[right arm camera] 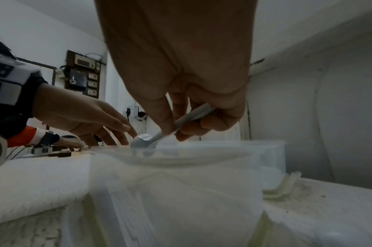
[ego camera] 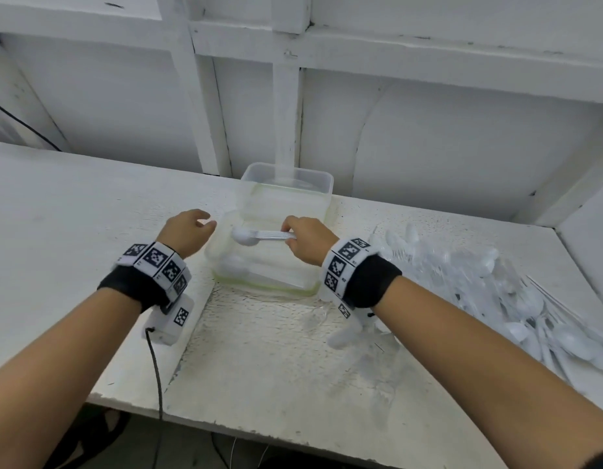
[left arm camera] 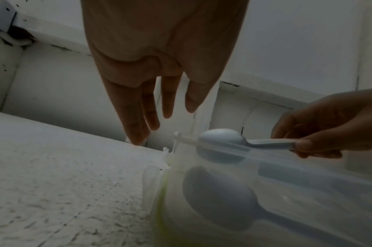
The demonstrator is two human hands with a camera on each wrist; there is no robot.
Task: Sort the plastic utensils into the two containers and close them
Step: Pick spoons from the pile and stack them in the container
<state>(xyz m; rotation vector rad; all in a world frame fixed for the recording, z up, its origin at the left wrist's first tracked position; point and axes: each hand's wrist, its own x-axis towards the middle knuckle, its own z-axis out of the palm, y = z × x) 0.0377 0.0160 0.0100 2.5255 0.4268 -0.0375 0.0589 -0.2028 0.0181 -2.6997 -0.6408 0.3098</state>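
Observation:
My right hand (ego camera: 302, 236) pinches the handle of a white plastic spoon (ego camera: 251, 235) and holds it level over the near clear container (ego camera: 222, 265), bowl pointing left. In the right wrist view the spoon (right arm camera: 147, 139) hangs just above the container's rim (right arm camera: 202, 150), gripped by thumb and fingers. Another white spoon (ego camera: 234, 265) lies inside on the bottom, also visible through the wall in the left wrist view as a spoon (left arm camera: 219, 197). My left hand (ego camera: 192, 228) hovers by the container's left wall, fingers (left arm camera: 153, 117) straight and holding nothing. A second clear container (ego camera: 322, 184) stands right behind the first.
A heap of white plastic spoons and forks (ego camera: 516, 299) lies on the table at the right. The white table (ego camera: 73, 204) meets a white panelled wall (ego camera: 428, 137) behind the containers. A cable (ego camera: 156, 367) hangs from my left wrist over the table's front edge.

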